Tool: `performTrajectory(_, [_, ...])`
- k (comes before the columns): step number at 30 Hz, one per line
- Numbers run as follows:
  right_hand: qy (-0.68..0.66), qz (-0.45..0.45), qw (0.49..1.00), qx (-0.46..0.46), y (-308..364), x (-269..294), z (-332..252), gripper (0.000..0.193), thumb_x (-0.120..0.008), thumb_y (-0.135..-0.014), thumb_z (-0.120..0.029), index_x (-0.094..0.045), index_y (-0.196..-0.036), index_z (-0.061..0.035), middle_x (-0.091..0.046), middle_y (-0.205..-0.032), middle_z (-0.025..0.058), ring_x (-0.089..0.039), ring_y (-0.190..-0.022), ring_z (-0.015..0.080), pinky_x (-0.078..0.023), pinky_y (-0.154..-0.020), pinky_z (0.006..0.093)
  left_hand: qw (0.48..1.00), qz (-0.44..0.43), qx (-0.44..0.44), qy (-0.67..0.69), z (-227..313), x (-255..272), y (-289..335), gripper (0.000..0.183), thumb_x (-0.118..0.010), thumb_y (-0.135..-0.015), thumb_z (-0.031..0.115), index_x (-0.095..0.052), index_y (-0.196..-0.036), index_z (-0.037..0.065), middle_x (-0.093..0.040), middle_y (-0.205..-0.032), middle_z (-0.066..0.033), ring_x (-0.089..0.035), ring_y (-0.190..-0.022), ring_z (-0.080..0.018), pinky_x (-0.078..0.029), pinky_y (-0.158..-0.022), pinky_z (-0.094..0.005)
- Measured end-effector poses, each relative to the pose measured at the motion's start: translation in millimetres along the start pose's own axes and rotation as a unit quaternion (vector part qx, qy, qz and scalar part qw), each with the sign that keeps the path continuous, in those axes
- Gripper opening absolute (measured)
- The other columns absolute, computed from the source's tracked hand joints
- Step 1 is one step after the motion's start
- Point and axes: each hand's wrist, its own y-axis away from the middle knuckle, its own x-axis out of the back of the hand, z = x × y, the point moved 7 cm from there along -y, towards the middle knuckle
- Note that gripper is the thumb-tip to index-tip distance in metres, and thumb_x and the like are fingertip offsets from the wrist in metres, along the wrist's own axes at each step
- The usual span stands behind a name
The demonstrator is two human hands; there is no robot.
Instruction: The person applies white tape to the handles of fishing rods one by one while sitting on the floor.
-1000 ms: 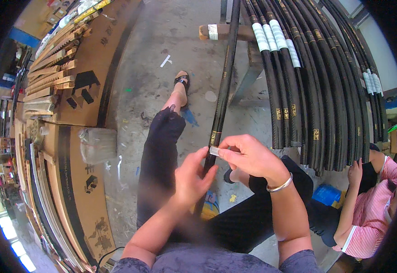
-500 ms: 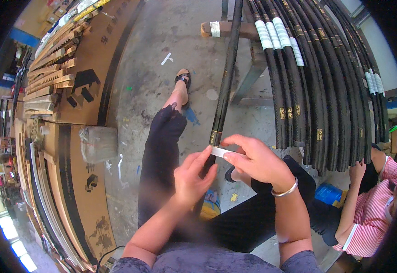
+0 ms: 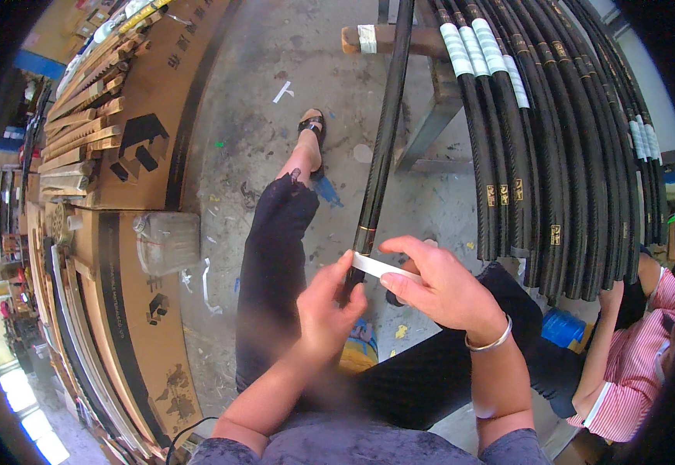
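Observation:
A long black pole (image 3: 384, 147) with gold bands slants down from the top toward me, its near end between my hands. My left hand (image 3: 326, 306) grips this pole from the left, its index fingertip at the start of a white strip of tape (image 3: 380, 267). The strip lies across the pole and stretches to the right. Closed on its other end is my right hand (image 3: 450, 287), thumb and fingers pinching it; a silver bangle circles that wrist. The pole's lowest part is hidden behind my left hand.
Many similar black poles (image 3: 554, 178), some with white wraps (image 3: 488, 46), lie on a rack at right. A wooden bar (image 3: 407, 40) juts from it. Cardboard boxes (image 3: 144, 256) with wooden strips (image 3: 82, 124) stand left. A person in a striped shirt (image 3: 632, 364) is at right.
My right hand has moved slightly right and down, and more of the white tape shows between my hands. My left hand keeps its hold. The whole view has shifted a little.

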Motion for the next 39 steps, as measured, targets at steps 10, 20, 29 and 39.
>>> performTrajectory(10, [0.029,-0.024,0.999,-0.019,3,1,3,0.036,-0.062,-0.090,-0.016,-0.049,-0.119,0.0018,-0.063,-0.071,0.0109,-0.055,-0.063,0.0119,-0.044,-0.058,0.0291,0.999,0.005,-0.037,-0.026,5,0,-5,0.058,-0.080,-0.068,-0.001,-0.060,-0.123,0.003,-0.062,-0.089,-0.0034,-0.052,-0.067,-0.0058,-0.044,-0.056,-0.0196])
performTrajectory(20, [0.027,-0.007,0.999,-0.021,4,-1,6,0.037,-0.063,-0.089,-0.017,-0.050,-0.118,0.0028,-0.062,-0.071,0.0116,-0.054,-0.061,0.0136,-0.044,-0.057,0.0300,0.999,-0.011,0.028,0.027,-5,0,-1,0.055,-0.077,-0.074,0.001,-0.059,-0.126,0.003,-0.064,-0.092,-0.0084,-0.058,-0.071,-0.0107,-0.049,-0.061,-0.0246])
performTrajectory(29, [0.030,-0.009,0.999,-0.043,2,-2,8,0.045,-0.063,-0.087,-0.029,-0.052,-0.117,0.0031,-0.063,-0.075,0.0243,-0.065,-0.074,0.0397,-0.049,-0.064,0.0447,0.974,-0.063,0.180,0.121,-17,-4,4,0.048,-0.064,-0.083,-0.005,-0.043,-0.125,-0.003,-0.062,-0.100,-0.0116,-0.065,-0.077,-0.0146,-0.056,-0.064,-0.0270])
performTrajectory(39, [0.047,-0.026,0.998,-0.038,2,-3,9,0.040,-0.064,-0.089,-0.019,-0.050,-0.119,0.0035,-0.064,-0.072,0.0138,-0.060,-0.063,0.0169,-0.047,-0.060,0.0307,0.938,-0.080,0.245,0.231,-21,-5,4,0.040,-0.060,-0.086,-0.002,-0.037,-0.118,-0.002,-0.049,-0.103,-0.0117,-0.065,-0.074,-0.0186,-0.056,-0.064,-0.0301])
